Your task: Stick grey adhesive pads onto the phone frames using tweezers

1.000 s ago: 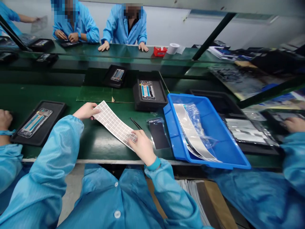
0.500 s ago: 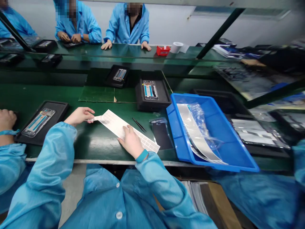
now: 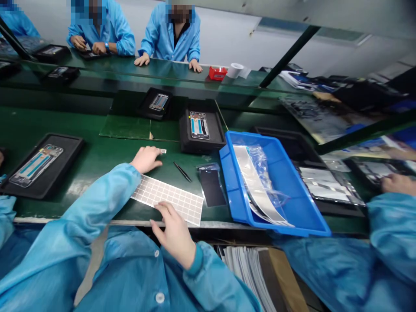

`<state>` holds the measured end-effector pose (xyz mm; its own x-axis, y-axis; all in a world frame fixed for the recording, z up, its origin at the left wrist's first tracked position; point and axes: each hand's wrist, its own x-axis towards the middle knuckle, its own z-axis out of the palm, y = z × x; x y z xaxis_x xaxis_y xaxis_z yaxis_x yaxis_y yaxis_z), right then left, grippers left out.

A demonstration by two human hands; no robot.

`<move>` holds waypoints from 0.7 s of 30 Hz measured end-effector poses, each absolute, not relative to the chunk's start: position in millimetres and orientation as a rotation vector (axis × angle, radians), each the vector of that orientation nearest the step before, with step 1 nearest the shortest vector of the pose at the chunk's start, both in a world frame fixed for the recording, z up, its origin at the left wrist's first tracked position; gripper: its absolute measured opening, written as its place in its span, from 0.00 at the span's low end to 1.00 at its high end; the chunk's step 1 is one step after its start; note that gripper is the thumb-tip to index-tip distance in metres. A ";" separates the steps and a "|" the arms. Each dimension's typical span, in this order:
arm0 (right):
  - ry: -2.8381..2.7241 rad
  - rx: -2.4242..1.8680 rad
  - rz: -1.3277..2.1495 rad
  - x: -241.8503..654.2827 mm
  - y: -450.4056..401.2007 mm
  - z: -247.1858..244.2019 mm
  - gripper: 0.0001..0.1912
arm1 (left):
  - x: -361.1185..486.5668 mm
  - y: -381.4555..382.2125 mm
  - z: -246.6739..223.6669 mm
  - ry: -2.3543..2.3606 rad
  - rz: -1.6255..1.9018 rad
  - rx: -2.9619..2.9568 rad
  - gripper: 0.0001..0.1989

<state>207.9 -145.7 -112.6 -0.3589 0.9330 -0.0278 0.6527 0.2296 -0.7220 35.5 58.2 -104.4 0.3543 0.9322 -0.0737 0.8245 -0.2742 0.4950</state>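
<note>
My left hand reaches forward over the green bench, its thumb apart from the fingers. At its fingertips a small strip of stickers shows on the bench, partly covered by the fingers. A white sheet of small pale rectangular stickers lies slantwise near the bench edge, one end under my left forearm. My right hand is open at the sheet's near edge, with its fingertips over it and the thumb spread away. Black tweezers lie beyond the sheet, beside a dark flat panel in a clear bag.
A blue bin with silvery strips and clear plastic stands at right. Black trays with phone frames sit at left and ahead. A neighbour's hand is at far right; people in blue coats sit across the bench.
My left hand has moved right and forward with the sticker strip, now separate from the sheet. The sheet has shifted towards me and turned flatter. My right hand has drawn back towards me.
</note>
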 end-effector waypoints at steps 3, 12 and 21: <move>-1.905 -1.495 1.177 227.2 -166.8 -120.1 0.15 | 41.7 17.1 -108.3 1.377 0.126 2.300 0.31; -1.248 -1.410 1.877 222.1 -195.6 -159.3 0.17 | 39.9 -9.0 -105.2 1.229 -0.060 2.302 0.07; -0.847 -1.006 1.783 200.4 -178.2 -118.9 0.39 | 7.1 -63.3 -35.5 0.860 0.718 2.183 0.07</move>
